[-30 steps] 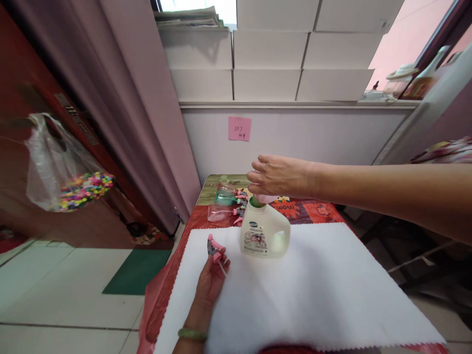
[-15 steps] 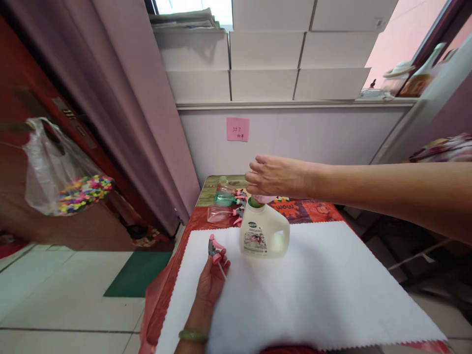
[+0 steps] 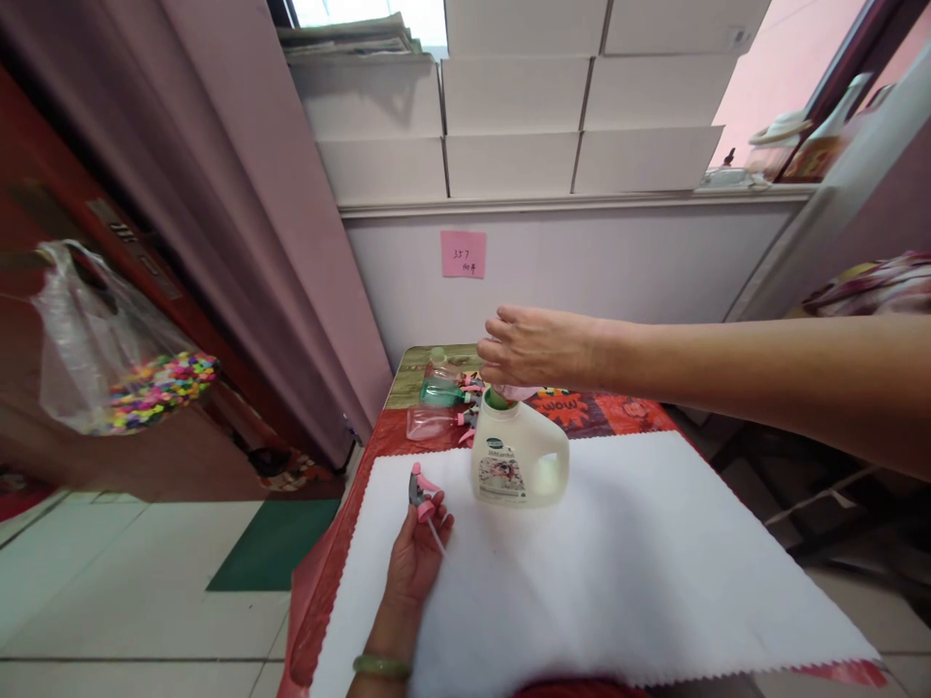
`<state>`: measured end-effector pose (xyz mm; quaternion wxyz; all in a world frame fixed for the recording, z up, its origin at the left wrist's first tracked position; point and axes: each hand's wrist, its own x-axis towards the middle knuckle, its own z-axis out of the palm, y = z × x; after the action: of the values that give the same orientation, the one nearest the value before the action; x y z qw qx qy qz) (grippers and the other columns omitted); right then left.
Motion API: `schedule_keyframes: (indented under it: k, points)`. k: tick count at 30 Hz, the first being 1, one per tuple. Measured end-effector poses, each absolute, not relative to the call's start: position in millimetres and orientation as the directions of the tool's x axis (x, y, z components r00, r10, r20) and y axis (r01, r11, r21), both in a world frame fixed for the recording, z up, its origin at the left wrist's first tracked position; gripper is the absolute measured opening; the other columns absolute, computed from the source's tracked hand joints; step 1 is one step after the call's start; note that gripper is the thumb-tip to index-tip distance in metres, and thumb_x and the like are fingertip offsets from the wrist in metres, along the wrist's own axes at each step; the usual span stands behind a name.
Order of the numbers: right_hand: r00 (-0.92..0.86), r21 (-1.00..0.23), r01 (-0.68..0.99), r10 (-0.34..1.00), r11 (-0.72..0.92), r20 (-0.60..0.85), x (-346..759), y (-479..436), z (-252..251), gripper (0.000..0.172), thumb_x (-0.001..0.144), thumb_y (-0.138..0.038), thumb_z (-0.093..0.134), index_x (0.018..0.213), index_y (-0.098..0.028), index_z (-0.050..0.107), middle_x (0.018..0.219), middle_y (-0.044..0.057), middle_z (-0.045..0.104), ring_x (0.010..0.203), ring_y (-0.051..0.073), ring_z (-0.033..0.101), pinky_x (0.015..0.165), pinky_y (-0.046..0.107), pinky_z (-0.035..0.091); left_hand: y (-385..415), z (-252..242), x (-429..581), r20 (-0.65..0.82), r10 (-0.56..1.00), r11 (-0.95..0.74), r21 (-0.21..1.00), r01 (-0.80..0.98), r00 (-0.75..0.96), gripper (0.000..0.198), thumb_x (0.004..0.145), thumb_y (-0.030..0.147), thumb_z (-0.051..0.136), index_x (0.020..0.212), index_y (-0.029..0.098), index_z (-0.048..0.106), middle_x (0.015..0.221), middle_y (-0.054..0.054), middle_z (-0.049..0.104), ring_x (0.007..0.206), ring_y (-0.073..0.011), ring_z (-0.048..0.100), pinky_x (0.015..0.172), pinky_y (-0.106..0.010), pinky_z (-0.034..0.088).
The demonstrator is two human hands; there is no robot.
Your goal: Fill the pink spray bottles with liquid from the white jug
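Observation:
A cream detergent jug (image 3: pixel 518 462) with a green neck stands on a white cloth (image 3: pixel 626 572). My right hand (image 3: pixel 534 347) reaches over its top, fingers curled round a pink cap (image 3: pixel 518 392) that sits at the neck. My left hand (image 3: pixel 418 555) rests on the cloth near its left edge and is closed on a pink and grey spray trigger head (image 3: pixel 421 492) with a thin white tube. A green bangle (image 3: pixel 381 666) circles my left wrist.
Behind the jug lie small clear and green spray bottles (image 3: pixel 434 393) and several pink trigger heads on a red patterned table. A pink note (image 3: pixel 464 254) hangs on the wall. White boxes stack above. A bag of coloured beads (image 3: pixel 116 368) hangs at left.
The view has drifted slightly, shifting the whole scene left. Both hands stay where they were, right hand still on the jug's top.

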<state>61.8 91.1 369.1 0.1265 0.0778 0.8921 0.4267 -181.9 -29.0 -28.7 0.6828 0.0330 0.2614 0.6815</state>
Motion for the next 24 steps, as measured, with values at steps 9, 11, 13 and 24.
schedule_keyframes:
  k: [9,11,13,24]
  points:
    - [-0.965,0.753,0.064,0.234,0.655,-0.121,77,99,370,0.025,0.095,-0.014,0.059,0.118,-0.025,0.062,0.101,0.004,0.066,0.088,0.021,0.057,0.074,0.034,0.035,-29,-27,-183,-0.312,0.948,0.077,0.402,-0.912,-0.058,0.026,0.099,0.026,0.059,0.12,0.025,0.075,0.113,-0.01,0.078,0.092,-0.0195,0.076,0.094,-0.039,0.059]
    - [-0.965,0.711,0.111,0.246,0.694,-0.089,87,104,370,0.033,0.09,-0.017,0.067,0.122,-0.025,0.061,0.108,0.004,0.067,0.093,0.022,0.058,0.078,0.035,0.037,-29,-27,-183,-0.311,0.949,0.075,0.406,-0.911,-0.06,0.027,0.099,0.027,0.059,0.121,0.025,0.075,0.113,-0.01,0.079,0.092,-0.0192,0.076,0.094,-0.039,0.06]
    - [-0.959,0.649,0.186,0.279,0.738,-0.043,99,109,368,0.043,0.084,-0.024,0.076,0.124,-0.025,0.062,0.113,0.005,0.068,0.099,0.025,0.059,0.082,0.036,0.04,-29,-27,-183,-0.312,0.948,0.076,0.411,-0.909,-0.062,0.027,0.099,0.027,0.059,0.121,0.026,0.074,0.112,-0.01,0.079,0.092,-0.019,0.076,0.094,-0.039,0.06]
    - [-0.553,-0.204,0.749,0.764,0.631,0.333,175,95,267,0.081,0.068,-0.053,0.086,0.139,-0.027,0.057,0.131,0.011,0.07,0.108,0.033,0.071,0.08,0.041,0.058,-26,-1,-172,-0.289,0.944,-0.012,0.443,-0.896,-0.156,0.027,0.099,0.025,0.057,0.119,0.027,0.074,0.106,-0.007,0.079,0.084,-0.0166,0.074,0.089,-0.037,0.059]
